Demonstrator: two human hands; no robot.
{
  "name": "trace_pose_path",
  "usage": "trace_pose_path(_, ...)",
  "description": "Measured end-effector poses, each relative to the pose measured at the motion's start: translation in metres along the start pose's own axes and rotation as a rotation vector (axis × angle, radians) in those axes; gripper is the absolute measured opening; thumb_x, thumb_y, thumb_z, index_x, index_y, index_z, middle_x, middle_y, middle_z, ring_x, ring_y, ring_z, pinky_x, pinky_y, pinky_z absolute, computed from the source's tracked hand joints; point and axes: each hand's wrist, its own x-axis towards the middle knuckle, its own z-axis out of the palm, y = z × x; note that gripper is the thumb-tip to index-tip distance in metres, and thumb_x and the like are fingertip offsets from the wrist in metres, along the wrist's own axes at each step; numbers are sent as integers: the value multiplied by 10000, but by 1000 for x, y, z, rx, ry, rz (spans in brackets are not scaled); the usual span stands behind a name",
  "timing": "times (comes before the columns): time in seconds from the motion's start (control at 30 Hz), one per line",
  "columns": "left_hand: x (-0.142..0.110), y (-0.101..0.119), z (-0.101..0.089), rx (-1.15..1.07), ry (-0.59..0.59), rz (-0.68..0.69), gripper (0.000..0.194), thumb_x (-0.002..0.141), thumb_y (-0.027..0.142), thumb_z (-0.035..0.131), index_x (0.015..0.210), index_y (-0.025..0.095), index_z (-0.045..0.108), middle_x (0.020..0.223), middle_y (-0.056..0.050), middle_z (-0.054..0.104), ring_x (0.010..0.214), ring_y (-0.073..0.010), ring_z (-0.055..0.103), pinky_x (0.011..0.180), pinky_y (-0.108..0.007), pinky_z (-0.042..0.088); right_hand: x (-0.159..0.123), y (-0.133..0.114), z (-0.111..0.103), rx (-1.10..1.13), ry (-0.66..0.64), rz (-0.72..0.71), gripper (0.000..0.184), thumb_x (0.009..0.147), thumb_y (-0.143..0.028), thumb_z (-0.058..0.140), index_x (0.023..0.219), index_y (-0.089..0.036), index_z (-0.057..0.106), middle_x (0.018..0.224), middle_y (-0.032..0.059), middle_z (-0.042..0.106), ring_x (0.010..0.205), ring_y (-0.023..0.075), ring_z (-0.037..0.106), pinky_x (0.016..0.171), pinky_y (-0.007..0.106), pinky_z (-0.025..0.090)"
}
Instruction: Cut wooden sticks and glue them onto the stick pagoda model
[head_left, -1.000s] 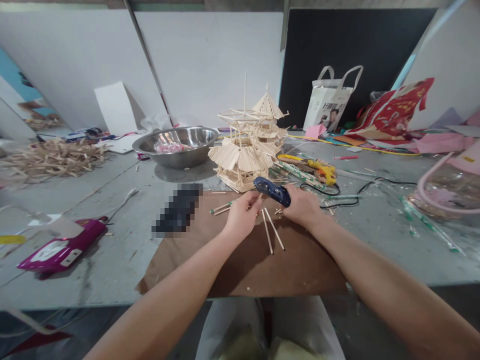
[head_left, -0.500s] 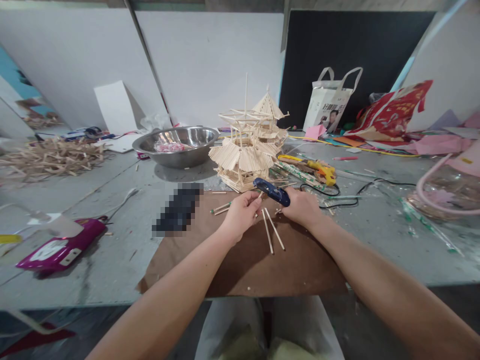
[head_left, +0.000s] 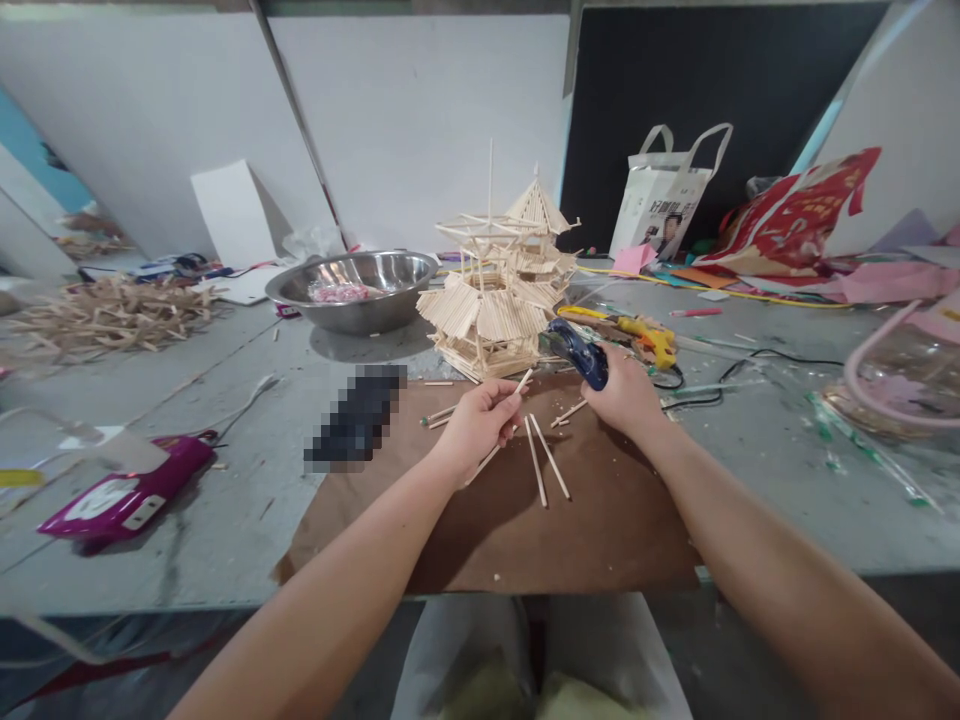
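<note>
My left hand point(head_left: 486, 425) is closed round a thin wooden stick point(head_left: 524, 381). One end points up past the fingertips and the other slants out below the palm. My right hand point(head_left: 626, 393) grips a dark blue hand tool point(head_left: 577, 352); its working end is too blurred to make out, and it sits apart from the stick. Two loose sticks point(head_left: 549, 460) lie between the hands on a brown sheet point(head_left: 555, 550), with short pieces point(head_left: 568, 413) near the right hand. Behind them stands a pagoda-like stick model point(head_left: 487, 310).
A steel bowl point(head_left: 352, 315) stands left of the model. A pixelated dark object point(head_left: 356, 418) lies left of the sheet, and a purple power strip point(head_left: 127, 495) farther left. A yellow glue gun point(head_left: 652, 340), black cable point(head_left: 697, 400) and plastic wrappers are on the right.
My right hand has drawn the blue tool away to the right from the left hand. More of the stick in my left hand now shows, and short pieces on the sheet are uncovered.
</note>
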Motion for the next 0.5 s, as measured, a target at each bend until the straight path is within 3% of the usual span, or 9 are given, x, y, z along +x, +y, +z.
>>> trace_pose_path(0.17, 0, -2, -1, 197, 65, 125, 208, 678, 336, 495, 762, 150, 534, 513, 49, 439, 435, -53, 376, 443, -186, 318, 0, -2, -3, -71, 81, -23, 567, 620, -262, 483, 1145, -93, 353, 1018, 154, 499, 947, 274, 434, 779, 392, 325)
trace_pose_path(0.33, -3, 3, -6, 856, 181, 230, 261, 680, 385, 461, 627, 177, 610, 601, -14, 573, 553, -121, 469, 502, -220, 298, -1, -5, -11, -230, -74, -101, 508, 605, -292, 507, 1078, -120, 432, 912, 131, 551, 841, 271, 485, 734, 380, 328)
trace_pose_path(0.4, -3, 3, -7, 1021, 137, 239, 288, 701, 381, 429, 594, 190, 618, 587, -22, 583, 540, -132, 479, 490, -223, 286, -1, -6, -13, -247, -109, -125, 497, 609, -297, 502, 1072, -130, 439, 896, 121, 559, 825, 264, 494, 730, 373, 329)
trace_pose_path(0.5, -2, -1, -8, 1073, 5, 227, 231, 704, 322, 438, 638, 201, 624, 578, -19, 598, 534, -137, 503, 495, -221, 302, -2, -9, -12, -214, -117, -147, 514, 613, -285, 494, 1097, -126, 424, 924, 125, 556, 834, 254, 498, 739, 360, 330)
